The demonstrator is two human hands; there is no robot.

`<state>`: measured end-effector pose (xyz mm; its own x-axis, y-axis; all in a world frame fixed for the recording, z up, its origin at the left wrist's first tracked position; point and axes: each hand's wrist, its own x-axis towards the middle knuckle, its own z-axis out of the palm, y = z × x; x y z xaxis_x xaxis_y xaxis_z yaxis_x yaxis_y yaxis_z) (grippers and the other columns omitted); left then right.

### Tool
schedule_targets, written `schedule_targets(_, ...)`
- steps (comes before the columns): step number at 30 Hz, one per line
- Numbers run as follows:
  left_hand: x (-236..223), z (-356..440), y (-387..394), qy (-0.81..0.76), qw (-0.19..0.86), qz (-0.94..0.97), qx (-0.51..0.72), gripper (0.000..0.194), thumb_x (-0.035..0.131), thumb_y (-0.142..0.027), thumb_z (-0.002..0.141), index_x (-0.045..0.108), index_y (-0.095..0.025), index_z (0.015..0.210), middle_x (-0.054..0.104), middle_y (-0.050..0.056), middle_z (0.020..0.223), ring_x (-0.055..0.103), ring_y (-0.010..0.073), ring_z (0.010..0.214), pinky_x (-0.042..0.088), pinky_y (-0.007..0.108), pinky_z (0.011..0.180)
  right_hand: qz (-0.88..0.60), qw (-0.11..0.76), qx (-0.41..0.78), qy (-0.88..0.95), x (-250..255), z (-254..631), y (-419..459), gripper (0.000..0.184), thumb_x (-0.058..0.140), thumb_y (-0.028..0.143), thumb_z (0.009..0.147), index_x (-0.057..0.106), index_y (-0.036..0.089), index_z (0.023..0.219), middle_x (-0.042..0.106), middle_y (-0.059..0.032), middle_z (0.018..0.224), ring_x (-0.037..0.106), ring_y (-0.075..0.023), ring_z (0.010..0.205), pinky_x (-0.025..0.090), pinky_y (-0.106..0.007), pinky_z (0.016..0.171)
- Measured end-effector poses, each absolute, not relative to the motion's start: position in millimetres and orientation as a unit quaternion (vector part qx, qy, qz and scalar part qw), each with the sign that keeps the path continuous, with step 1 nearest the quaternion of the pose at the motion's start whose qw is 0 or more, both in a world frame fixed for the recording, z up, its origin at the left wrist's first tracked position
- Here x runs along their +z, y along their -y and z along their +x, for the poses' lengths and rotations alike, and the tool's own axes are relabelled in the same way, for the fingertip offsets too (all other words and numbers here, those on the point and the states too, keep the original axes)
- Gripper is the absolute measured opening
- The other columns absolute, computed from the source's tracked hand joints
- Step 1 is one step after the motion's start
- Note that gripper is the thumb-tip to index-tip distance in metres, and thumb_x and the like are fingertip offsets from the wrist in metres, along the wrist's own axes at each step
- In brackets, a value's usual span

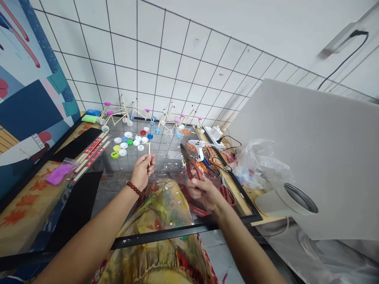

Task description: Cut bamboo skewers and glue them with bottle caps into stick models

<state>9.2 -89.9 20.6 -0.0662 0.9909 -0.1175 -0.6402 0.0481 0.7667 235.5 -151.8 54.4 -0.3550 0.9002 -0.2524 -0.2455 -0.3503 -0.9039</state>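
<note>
- Stick (149, 149): pinched at its lower end between the thumb and fingertips of the left hand (140, 172), with a short crosspiece at its top end; long axis runs from the fingers towards the back edge of the table (154, 238)
- Pliers (185, 154): held in the right hand (204, 192), fingers curled around the red handles, which stand slightly apart; nose points to the back edge, leaning left; whether the jaws are parted cannot be told
- Relation: pliers lie to the right of the stick, well apart from it, the two roughly level between the front and back edges; neither touches the other
- Nearest hand: left is on the stick; right is on the pliers
- Bottle caps (130, 142): loose group beyond the left hand, towards the back left corner
- Glue gun (200, 146): beyond the right hand, near the right edge, nozzle to the left, not touched
- Scissors (227, 195): just right of the right hand, towards the front right corner
- Stick figures (169, 122): row along the back edge, with pink pieces on them
</note>
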Motion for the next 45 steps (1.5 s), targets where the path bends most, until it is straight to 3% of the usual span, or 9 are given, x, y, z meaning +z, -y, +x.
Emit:
schedule_targets(4, 18.9, 7.9, 90.6, -0.350, 0.628, 0.267, 0.642, 0.025, 0.075, -0.031, 0.072, 0.065, -0.012, 0.084, 0.054, -0.003, 0.061, 0.035, 0.0011, 0.040, 0.024, 0.013, 0.037, -0.343, 0.377, 0.748, 0.425, 58.7, 175.3, 136.4, 0.038, 0.069, 0.033, 0.067, 0.041, 0.024, 0.091, 0.062, 0.0032, 0.072, 0.043, -0.0069, 0.043, 0.025, -0.022, 0.043)
schedule_targets(9, 19.6, 8.8, 90.2, -0.355, 0.626, 0.270, 0.640, 0.030, 0.077, -0.035, 0.071, 0.065, -0.012, 0.085, 0.053, -0.004, 0.060, 0.034, 0.0007, 0.039, 0.023, 0.013, 0.036, -0.386, 0.348, 0.698, 0.492, 48.1, 153.9, 116.2, 0.052, 0.059, 0.019, 0.061, 0.032, 0.025, 0.104, 0.067, 0.0050, 0.077, 0.059, -0.0125, 0.046, 0.026, -0.019, 0.040)
schedule_targets(16, 22.4, 12.9, 88.3, -0.347, 0.643, 0.266, 0.629, 0.040, 0.082, -0.039, 0.066, 0.062, -0.013, 0.090, 0.070, 0.005, 0.091, 0.032, -0.0034, 0.037, 0.021, 0.011, 0.033, -0.416, 0.306, 0.589, 0.621, 24.9, 164.9, 111.4, 0.048, 0.059, 0.018, 0.070, 0.030, 0.026, 0.108, 0.065, 0.0074, 0.077, 0.057, -0.0119, 0.047, 0.045, -0.026, 0.052)
schedule_targets(20, 19.5, 10.1, 87.4, -0.340, 0.672, 0.250, 0.609, 0.044, 0.086, -0.034, 0.062, 0.063, -0.011, 0.093, 0.068, 0.003, 0.078, 0.032, -0.0030, 0.037, 0.023, 0.010, 0.033, -0.435, 0.294, 0.498, 0.690, 32.9, 168.4, 119.8, 0.043, 0.071, 0.033, 0.075, 0.046, 0.023, 0.109, 0.064, 0.0046, 0.075, 0.059, -0.0150, 0.064, 0.045, -0.028, 0.062)
schedule_targets(23, 16.8, 7.4, 86.4, -0.321, 0.689, 0.227, 0.609, 0.041, 0.087, -0.030, 0.060, 0.062, -0.010, 0.086, 0.066, 0.002, 0.073, 0.032, -0.0035, 0.037, 0.023, 0.009, 0.033, -0.441, 0.319, 0.470, 0.695, 41.6, 194.0, 111.4, 0.031, 0.068, 0.048, 0.078, 0.062, 0.019, 0.088, 0.067, -0.0005, 0.081, 0.061, -0.0167, 0.075, 0.045, -0.029, 0.069)
schedule_targets(26, 15.2, 7.1, 85.7, -0.315, 0.693, 0.223, 0.610, 0.038, 0.087, -0.029, 0.061, 0.060, -0.010, 0.082, 0.064, 0.001, 0.072, 0.031, -0.0040, 0.036, 0.022, 0.009, 0.033, -0.582, 0.470, 0.383, 0.542, 40.5, 241.7, 82.6, 0.043, 0.075, 0.056, 0.064, 0.061, 0.018, 0.079, 0.064, 0.0005, 0.071, 0.057, -0.0150, 0.063, 0.044, -0.028, 0.063)
schedule_targets(29, 14.9, 8.5, 85.6, -0.316, 0.695, 0.233, 0.603, 0.038, 0.087, -0.029, 0.061, 0.060, -0.010, 0.081, 0.063, 0.000, 0.072, 0.030, -0.0042, 0.036, 0.021, 0.009, 0.033, -0.643, 0.530, 0.295, 0.467, 33.3, 287.3, 46.3, 0.058, 0.074, 0.054, 0.063, 0.054, 0.017, 0.101, 0.057, 0.0036, 0.072, 0.053, -0.0141, 0.064, 0.042, -0.027, 0.063)
schedule_targets(35, 16.2, 9.3, 85.5, -0.318, 0.693, 0.242, 0.600, 0.040, 0.089, -0.030, 0.059, 0.059, -0.011, 0.077, 0.061, -0.002, 0.071, 0.030, -0.0040, 0.037, 0.022, 0.009, 0.033, -0.670, 0.534, 0.259, 0.446, 21.9, 311.1, 4.3, 0.057, 0.077, 0.048, 0.056, 0.056, 0.015, 0.097, 0.056, 0.0029, 0.066, 0.053, -0.0158, 0.062, 0.041, -0.028, 0.061)
schedule_targets(45, 16.6, 8.4, 85.1, -0.314, 0.699, 0.238, 0.597, 0.041, 0.090, -0.029, 0.057, 0.060, -0.011, 0.078, 0.063, -0.001, 0.072, 0.030, -0.0044, 0.037, 0.022, 0.009, 0.033, -0.669, 0.477, 0.237, 0.517, 19.4, 320.0, 6.0, 0.041, 0.060, 0.057, 0.070, 0.062, 0.016, 0.073, 0.063, -0.0024, 0.060, 0.054, -0.0158, 0.057, 0.039, -0.026, 0.054)
